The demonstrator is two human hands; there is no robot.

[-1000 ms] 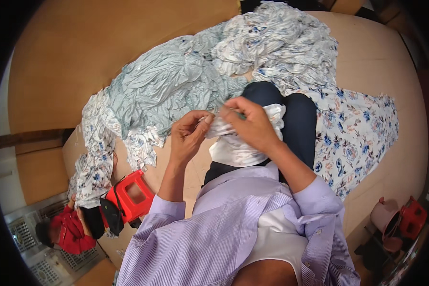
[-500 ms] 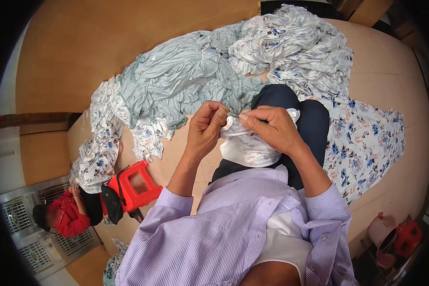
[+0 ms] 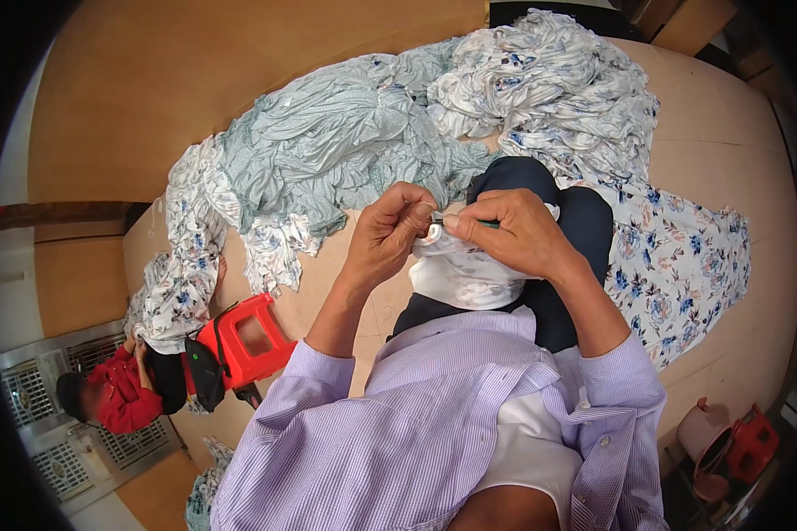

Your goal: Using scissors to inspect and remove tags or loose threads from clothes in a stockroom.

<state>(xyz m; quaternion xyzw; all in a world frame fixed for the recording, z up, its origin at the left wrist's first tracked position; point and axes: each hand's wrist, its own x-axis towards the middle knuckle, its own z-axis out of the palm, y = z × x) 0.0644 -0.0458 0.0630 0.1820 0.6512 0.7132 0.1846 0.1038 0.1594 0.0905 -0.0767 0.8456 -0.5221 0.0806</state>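
Observation:
Above my lap, my left hand [image 3: 383,232] is closed in a pinch on the edge of a white cloth with a floral print [image 3: 469,276]. The cloth bunches and hangs down over my dark trousers. My right hand [image 3: 524,237] is closed around a thin tool with a dark green handle [image 3: 490,224]. Its narrow tip points toward the left fingertips, at the pinched edge; what kind of tool it is does not show clearly. Both hands are close together, thumbs nearly meeting.
A grey-green heap of fabric [image 3: 328,142] and a white floral heap [image 3: 549,97] lie ahead. Floral cloth [image 3: 673,265] spreads at my right. To the left are a red plastic stool [image 3: 252,341] and a person in red [image 3: 128,389] handling floral cloth. A pink bucket [image 3: 704,434] stands lower right.
The tool's tip has come closer to my left fingertips, and its green handle shows more behind my right thumb. My right hand has tilted slightly. The cloth stays in my left pinch.

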